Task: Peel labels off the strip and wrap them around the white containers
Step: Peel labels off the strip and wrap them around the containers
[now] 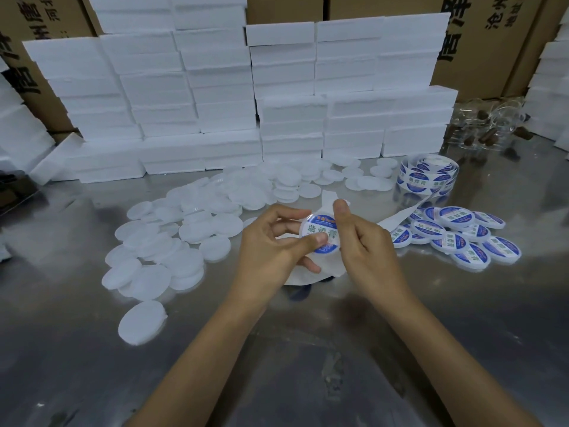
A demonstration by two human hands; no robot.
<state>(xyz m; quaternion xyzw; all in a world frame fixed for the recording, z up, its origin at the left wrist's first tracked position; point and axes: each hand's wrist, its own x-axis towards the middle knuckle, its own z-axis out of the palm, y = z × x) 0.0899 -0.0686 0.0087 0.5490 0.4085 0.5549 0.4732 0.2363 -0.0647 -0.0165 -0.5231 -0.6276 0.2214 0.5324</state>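
Fingers of left hand (271, 241) and right hand (360, 241) pinching labelled container (320, 234) — backing strip (311, 272) beneath, above steel table (308, 349).

A brushed metal tabletop (308, 349) spreads beneath and all around the grip, dull grey and catching soft, blotchy reflections of overhead light. Beyond the grip, along the table's far edge, white foam boxes (215, 87) are stacked in uneven tiers, more of them piled at the far left (18, 124) and far right (551, 87). Behind those stacks rise brown cardboard cartons (480, 41) printed with large black characters, and to the far right of the grip, in the gap between foam stacks, lies a heap of clear plastic pieces with brown bits (486, 124).
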